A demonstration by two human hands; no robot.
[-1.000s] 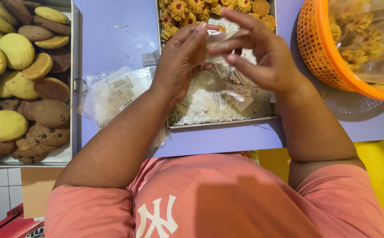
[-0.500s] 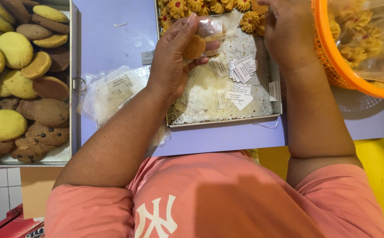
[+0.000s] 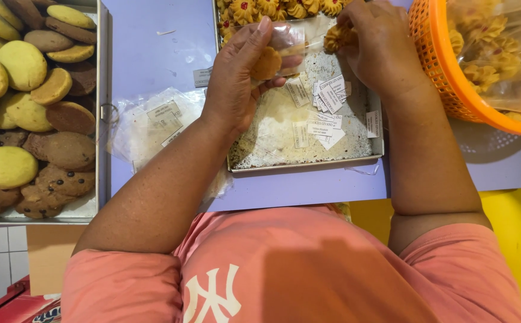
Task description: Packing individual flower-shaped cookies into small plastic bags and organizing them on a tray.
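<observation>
My left hand (image 3: 239, 78) holds a small clear plastic bag (image 3: 289, 40) with a round brown cookie (image 3: 266, 63) inside it, above a metal tray (image 3: 308, 162). My right hand (image 3: 380, 45) pinches a flower-shaped golden cookie (image 3: 338, 37) right at the bag's mouth. Along the tray's far edge runs a row of flower-shaped cookies with red centres (image 3: 272, 8). Several small white paper labels (image 3: 329, 104) and crumbs lie on the tray's floor below my hands.
A second tray (image 3: 100, 119) at the left holds several yellow and brown cookies. A pile of clear plastic bags (image 3: 152, 125) lies on the lilac tabletop (image 3: 152, 54). An orange basket (image 3: 452, 90) of bagged cookies stands at the right.
My right hand went to the tray's far edge, took a flower-shaped cookie and brought it back to the bag. My left hand kept hold of the bag and cookie.
</observation>
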